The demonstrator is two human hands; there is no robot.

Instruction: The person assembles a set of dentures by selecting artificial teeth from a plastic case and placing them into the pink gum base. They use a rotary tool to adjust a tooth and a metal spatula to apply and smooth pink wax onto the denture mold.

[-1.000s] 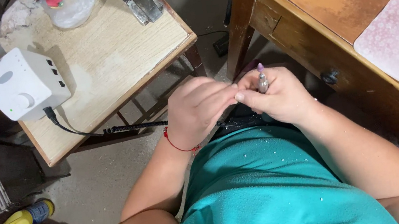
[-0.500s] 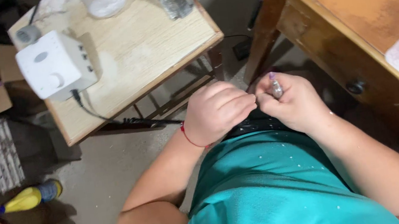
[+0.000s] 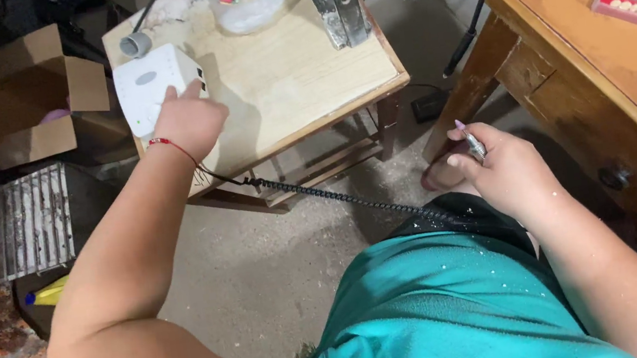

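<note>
On the small table (image 3: 299,91) at upper left, the left hand (image 3: 188,122) rests fingers-down on the light, rigid white box (image 3: 154,82), while the right hand (image 3: 498,172) pinches a slim, stiff handpiece (image 3: 475,144) by its barrel.

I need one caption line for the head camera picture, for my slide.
Left hand on a white control box on a small wooden table; right hand holds a corded rotary handpiece.

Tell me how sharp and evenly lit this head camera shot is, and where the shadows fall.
Head view: mostly sharp; left hand on the white control box casts a soft shadow across the small wooden table; far left edge falls dark; right hand holding the rotary handpiece is evenly lit, no glare.
</note>
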